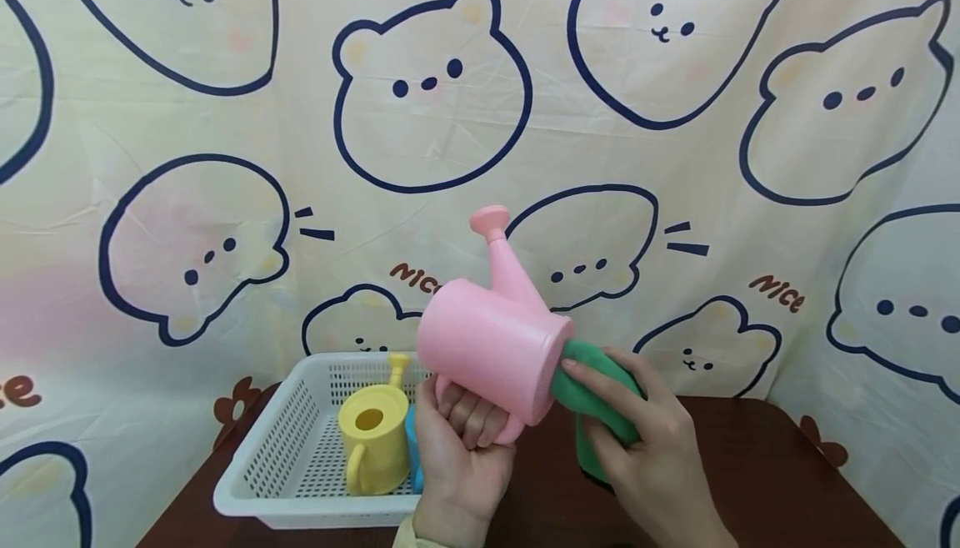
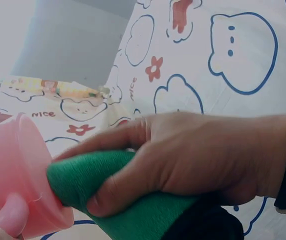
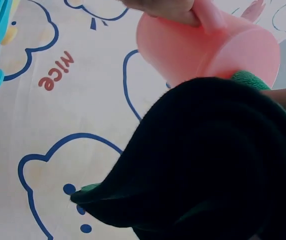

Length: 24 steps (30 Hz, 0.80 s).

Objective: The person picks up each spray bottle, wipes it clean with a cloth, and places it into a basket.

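Note:
A pink toy watering can (image 1: 487,339) is held up in the air, tilted, its spout pointing upward. My left hand (image 1: 465,456) grips it by the handle from below, fingers curled through. In my right hand (image 1: 652,439) a green cloth (image 1: 600,389) is pinched between thumb and fingers and touches the can's flat base. The left wrist view shows the bunched cloth (image 2: 148,215) against the base rim of the can (image 2: 13,160). Dark folds of cloth (image 3: 198,160) fill much of the right wrist view, hiding most of the right hand there.
To the left on the dark brown table (image 1: 735,465) stands a white perforated basket (image 1: 247,481). Inside it are a yellow watering can (image 1: 375,439) and a blue one (image 1: 414,448), partly hidden behind my left hand. A cartoon-printed curtain (image 1: 300,123) hangs behind and at both sides.

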Available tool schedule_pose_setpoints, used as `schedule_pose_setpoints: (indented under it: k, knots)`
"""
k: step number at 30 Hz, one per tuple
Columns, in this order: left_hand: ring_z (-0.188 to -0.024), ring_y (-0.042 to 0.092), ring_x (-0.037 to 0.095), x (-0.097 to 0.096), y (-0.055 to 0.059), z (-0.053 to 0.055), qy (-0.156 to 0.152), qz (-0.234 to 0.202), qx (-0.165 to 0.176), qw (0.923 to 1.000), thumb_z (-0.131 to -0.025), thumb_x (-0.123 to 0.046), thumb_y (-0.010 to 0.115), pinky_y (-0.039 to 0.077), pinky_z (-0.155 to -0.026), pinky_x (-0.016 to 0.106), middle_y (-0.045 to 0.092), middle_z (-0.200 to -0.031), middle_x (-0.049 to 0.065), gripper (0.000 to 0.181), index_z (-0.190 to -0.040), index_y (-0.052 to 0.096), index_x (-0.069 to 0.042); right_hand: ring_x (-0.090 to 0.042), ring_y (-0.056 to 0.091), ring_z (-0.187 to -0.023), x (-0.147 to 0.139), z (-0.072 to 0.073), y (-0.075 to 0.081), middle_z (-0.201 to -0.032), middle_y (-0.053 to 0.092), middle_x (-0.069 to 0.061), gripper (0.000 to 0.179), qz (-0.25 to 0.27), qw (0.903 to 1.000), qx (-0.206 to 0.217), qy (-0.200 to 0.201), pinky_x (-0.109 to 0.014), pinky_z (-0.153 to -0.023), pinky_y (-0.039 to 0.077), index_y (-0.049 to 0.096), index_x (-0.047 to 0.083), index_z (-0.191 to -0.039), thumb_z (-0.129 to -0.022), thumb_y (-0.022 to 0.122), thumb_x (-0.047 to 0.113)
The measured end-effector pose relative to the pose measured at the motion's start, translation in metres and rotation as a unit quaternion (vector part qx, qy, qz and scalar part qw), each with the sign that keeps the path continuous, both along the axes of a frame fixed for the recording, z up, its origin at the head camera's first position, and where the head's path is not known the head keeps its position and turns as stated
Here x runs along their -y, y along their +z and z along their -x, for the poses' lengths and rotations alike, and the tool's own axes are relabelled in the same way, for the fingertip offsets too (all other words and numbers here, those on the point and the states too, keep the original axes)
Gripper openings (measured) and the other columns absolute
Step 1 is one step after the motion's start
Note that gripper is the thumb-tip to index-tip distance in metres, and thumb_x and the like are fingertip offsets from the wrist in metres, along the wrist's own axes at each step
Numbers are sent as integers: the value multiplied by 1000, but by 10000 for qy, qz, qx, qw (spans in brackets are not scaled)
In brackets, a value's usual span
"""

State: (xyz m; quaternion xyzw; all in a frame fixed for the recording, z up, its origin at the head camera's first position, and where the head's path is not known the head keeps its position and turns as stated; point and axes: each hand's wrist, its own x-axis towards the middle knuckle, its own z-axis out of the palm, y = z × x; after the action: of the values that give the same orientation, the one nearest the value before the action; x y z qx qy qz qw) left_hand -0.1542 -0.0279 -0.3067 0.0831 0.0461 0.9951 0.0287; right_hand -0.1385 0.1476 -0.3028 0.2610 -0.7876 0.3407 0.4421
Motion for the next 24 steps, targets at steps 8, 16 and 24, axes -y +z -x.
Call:
schedule_pose_setpoints:
  k: [8, 16, 24]
  knots:
    - [-44, 17, 4, 6, -3, 1, -116, -275, -618, 9976, -111, -36, 28, 10, -50, 16, 20, -52, -11, 50, -64, 19, -22, -14, 65, -104, -1, 2, 0, -133, 65, 0, 71, -200, 9983, 535, 67, -31, -87, 62, 75, 35, -128, -77, 81, -15]
    - [-46, 13, 4, 14, -6, 3, -182, -530, -1281, 9902, -113, -40, 30, 9, -50, 17, 18, -54, -10, 50, -67, 17, -23, -9, 64, -107, 3, -1, -3, -133, 63, 4, 69, -433, 9961, 476, 611, -26, -87, 61, 75, 33, -129, -78, 82, -12]
    - [-44, 10, 5, 24, -3, 4, 89, 129, -1686, 9856, -113, -38, 26, 7, -49, 17, 19, -53, -9, 51, -66, 17, -22, -11, 62, -111, 5, -2, -8, -133, 63, -2, 67, -546, 9923, 11, 1110, -25, -87, 60, 76, 26, -127, -73, 86, -12]
